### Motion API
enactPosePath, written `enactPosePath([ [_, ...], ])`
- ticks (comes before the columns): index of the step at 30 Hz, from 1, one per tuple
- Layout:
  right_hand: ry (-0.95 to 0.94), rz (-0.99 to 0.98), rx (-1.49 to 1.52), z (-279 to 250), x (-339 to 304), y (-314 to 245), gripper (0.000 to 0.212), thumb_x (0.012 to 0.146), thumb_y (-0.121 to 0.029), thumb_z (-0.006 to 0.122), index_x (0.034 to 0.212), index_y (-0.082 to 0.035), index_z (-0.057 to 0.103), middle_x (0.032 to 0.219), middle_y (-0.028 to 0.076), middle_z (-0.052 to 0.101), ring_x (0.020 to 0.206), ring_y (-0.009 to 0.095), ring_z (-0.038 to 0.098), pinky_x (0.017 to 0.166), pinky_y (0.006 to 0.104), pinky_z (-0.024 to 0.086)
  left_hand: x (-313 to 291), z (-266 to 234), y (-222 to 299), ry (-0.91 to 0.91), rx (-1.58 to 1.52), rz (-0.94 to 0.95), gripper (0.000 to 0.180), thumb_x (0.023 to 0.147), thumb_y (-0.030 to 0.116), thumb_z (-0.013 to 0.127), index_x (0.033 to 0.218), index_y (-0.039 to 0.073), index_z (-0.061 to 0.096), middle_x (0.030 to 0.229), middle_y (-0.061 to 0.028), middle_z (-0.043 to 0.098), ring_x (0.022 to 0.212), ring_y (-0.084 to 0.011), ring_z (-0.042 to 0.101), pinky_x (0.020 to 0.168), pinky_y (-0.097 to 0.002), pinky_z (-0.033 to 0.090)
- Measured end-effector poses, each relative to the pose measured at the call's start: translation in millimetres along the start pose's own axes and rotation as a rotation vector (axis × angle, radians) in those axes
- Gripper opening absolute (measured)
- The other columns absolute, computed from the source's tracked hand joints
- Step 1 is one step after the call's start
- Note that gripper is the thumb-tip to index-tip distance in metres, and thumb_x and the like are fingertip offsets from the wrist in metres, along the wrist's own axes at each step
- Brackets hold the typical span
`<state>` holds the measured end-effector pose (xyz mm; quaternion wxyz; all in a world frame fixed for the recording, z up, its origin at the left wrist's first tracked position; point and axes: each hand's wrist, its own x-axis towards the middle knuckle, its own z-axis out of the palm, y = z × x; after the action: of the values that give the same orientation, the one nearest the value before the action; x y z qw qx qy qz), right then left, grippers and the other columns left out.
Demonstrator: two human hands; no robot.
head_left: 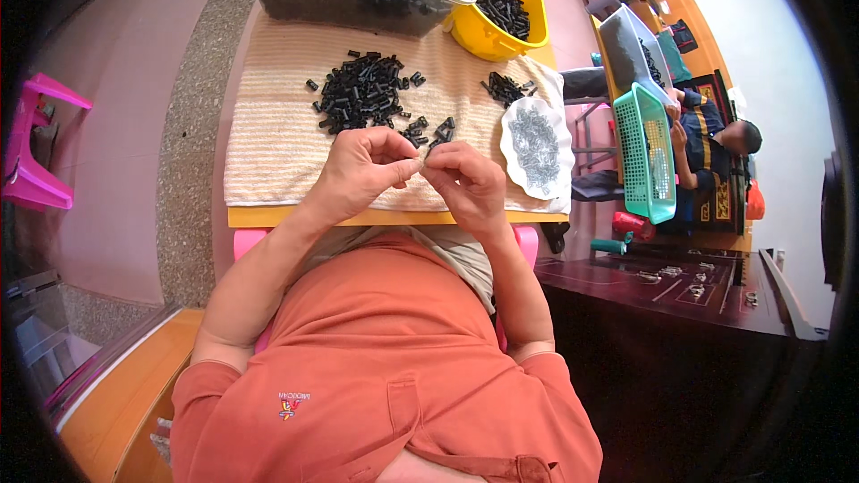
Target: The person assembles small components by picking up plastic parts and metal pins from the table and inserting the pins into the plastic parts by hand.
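My left hand (362, 170) and my right hand (470, 186) meet above the near edge of a striped towel (268, 130) on the table. Thumb and fingers of both are pinched close together; whatever they hold is too small to make out. Just beyond my fingertips lie a few short black cylindrical parts (443, 131). A larger heap of the same black parts (361, 89) spreads farther off to the left. On the right, a white scalloped dish (509, 156) carries many small clear pieces (537, 145), with a smaller black cluster (504, 88) behind it.
A clear plastic box (358, 9) and a yellow basket (474, 38), both full of black parts, stand at the table's far side. To the right are a green basket (637, 188), a seated person (705, 139) and a dark tabletop (617, 282). A pink stool (36, 156) stands left.
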<state>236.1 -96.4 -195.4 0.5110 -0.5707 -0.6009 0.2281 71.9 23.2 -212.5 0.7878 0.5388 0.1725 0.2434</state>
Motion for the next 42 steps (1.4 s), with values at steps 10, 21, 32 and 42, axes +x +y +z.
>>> enactPosePath([
  [10,-0.009,-0.014,-0.11,-1,4,-7,0.017,0.081,0.01,0.071,0.096,0.002,0.067,0.096,0.01,0.066,0.082,0.014,0.066,0.069,0.025,0.055,-1,4,1,0.043,0.059,0.016,0.008,0.089,0.006,0.07,0.092,0.0,0.068,0.081,-0.0006,0.067,0.071,-0.0054,0.061,0.063,-0.0213,0.051],
  [21,-0.018,0.449,0.451,-4,6,-5,0.017,0.094,-0.005,0.065,0.105,0.007,0.067,0.092,0.009,0.067,0.081,0.017,0.067,0.078,0.0339,0.062,-7,7,6,0.067,0.185,0.082,0.008,0.089,0.007,0.07,0.093,0.0,0.068,0.081,0.0001,0.068,0.074,-0.0036,0.061,0.065,-0.0208,0.05],
  [32,-0.141,0.65,0.619,-11,6,-5,0.026,0.099,-0.021,0.06,0.099,0.003,0.067,0.08,0.005,0.063,0.067,0.01,0.061,0.068,0.033,0.062,-8,11,5,0.123,0.476,0.374,0.009,0.083,0.005,0.072,0.089,0.0,0.069,0.081,-0.0113,0.069,0.072,-0.0186,0.068,0.064,-0.0292,0.053],
  [42,-0.105,0.664,0.786,-11,7,-4,0.016,0.096,-0.011,0.064,0.102,0.004,0.066,0.082,0.005,0.065,0.069,0.011,0.062,0.07,0.0325,0.062,-7,11,8,0.111,0.662,0.592,0.009,0.082,-0.001,0.072,0.089,0.001,0.067,0.089,-0.0112,0.07,0.08,-0.0198,0.07,0.069,-0.0285,0.055],
])
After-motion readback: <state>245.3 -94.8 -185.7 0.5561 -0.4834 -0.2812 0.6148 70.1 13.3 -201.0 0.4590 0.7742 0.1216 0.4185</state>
